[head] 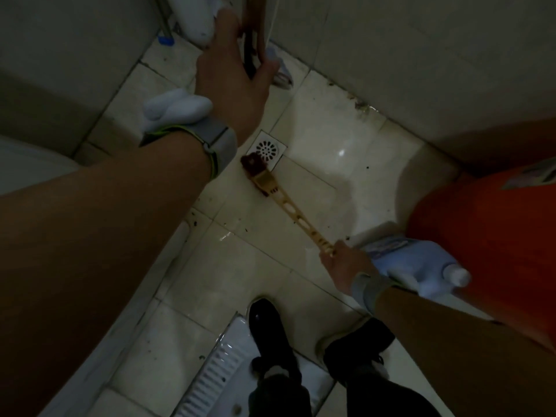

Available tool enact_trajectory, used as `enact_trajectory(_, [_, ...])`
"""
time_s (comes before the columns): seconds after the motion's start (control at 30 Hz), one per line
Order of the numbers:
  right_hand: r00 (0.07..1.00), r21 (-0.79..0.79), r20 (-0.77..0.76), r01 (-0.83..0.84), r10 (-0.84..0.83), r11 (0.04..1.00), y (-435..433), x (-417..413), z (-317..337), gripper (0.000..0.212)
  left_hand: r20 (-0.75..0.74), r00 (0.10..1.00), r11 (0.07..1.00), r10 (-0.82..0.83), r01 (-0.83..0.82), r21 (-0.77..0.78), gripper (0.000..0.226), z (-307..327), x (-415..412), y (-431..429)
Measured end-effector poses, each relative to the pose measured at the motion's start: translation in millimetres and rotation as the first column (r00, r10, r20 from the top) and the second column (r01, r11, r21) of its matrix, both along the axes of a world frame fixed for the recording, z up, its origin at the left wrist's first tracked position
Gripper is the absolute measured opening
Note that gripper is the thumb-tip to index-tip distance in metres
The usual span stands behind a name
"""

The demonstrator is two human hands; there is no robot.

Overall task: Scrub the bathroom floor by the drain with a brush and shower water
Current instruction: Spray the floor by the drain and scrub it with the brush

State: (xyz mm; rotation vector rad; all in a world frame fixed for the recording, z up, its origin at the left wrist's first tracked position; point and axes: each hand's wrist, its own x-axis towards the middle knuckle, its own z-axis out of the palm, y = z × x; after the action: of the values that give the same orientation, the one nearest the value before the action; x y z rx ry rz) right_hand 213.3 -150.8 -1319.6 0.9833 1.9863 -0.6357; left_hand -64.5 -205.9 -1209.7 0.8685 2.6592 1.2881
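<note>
A square metal drain point(267, 149) sits in the pale tiled floor point(316, 121), which shines wet around it. A brush with a dark red head point(254, 165) and a long yellow slotted handle point(298, 218) rests its bristles on the drain's near-left corner. My right hand point(346, 263) grips the end of that handle. My left hand point(237, 70) reaches up to the far wall, fingers and thumb curled round a brown upright handle point(254, 22). What that handle belongs to is cut off by the frame. No shower head or running water shows.
An orange bucket point(487, 236) and a light blue bottle point(421, 263) stand at the right. A white bottle point(177, 109) stands left of the drain. A cloth point(281, 70) lies by the far wall. My black shoes point(267, 335) stand beside a squat pan point(216, 365).
</note>
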Motion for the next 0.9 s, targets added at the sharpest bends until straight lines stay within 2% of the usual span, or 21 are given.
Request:
enact_trajectory(0.13, [0.999,0.053,-0.017,0.042,-0.041,0.998,22.1,2.3,-7.0,0.049,-0.013,1.000,1.000,0.011,-0.011,-0.029,0.053,-1.0,0.6,-6.5])
enact_trajectory(0.27, [0.992,0.102,-0.050,0.118,-0.114,0.988,55.2,-52.4,-11.2,0.050,-0.030,1.000,1.000,0.003,-0.003,0.002,0.054,-2.3,3.9,-11.0])
enact_trajectory(0.33, [0.989,0.077,-0.074,0.137,-0.131,0.988,57.9,-79.1,-7.6,0.045,-0.045,0.999,1.000,-0.004,0.005,0.025,0.053,-2.3,6.8,-12.2])
enact_trajectory(0.43, [0.993,0.048,-0.101,0.071,-0.066,0.996,40.0,-91.0,1.4,0.036,-0.047,0.999,1.000,-0.007,0.008,0.020,0.051,-0.9,10.7,-11.7])
enact_trajectory(0.57, [0.992,-0.012,-0.081,-0.096,0.095,0.995,-8.0,-42.9,8.8,0.029,-0.010,1.000,1.000,0.012,-0.011,0.012,0.050,2.5,10.7,-8.9])
enact_trajectory(0.67, [0.994,-0.072,0.007,-0.106,0.107,0.992,-23.5,6.1,6.7,0.038,-0.006,1.000,1.000,0.020,-0.020,-0.001,0.050,3.8,9.5,-10.0])
enact_trajectory(0.8, [0.991,-0.007,0.018,-0.131,0.131,0.991,-4.6,5.6,-4.4,0.046,-0.004,1.000,0.999,0.001,-0.001,-0.036,0.051,1.5,6.0,-13.9])
enact_trajectory(0.9, [0.998,0.043,-0.067,0.022,-0.019,0.999,22.8,-40.5,-11.7,0.045,-0.015,1.000,0.999,-0.017,0.017,-0.039,0.056,-2.7,5.3,-14.3])
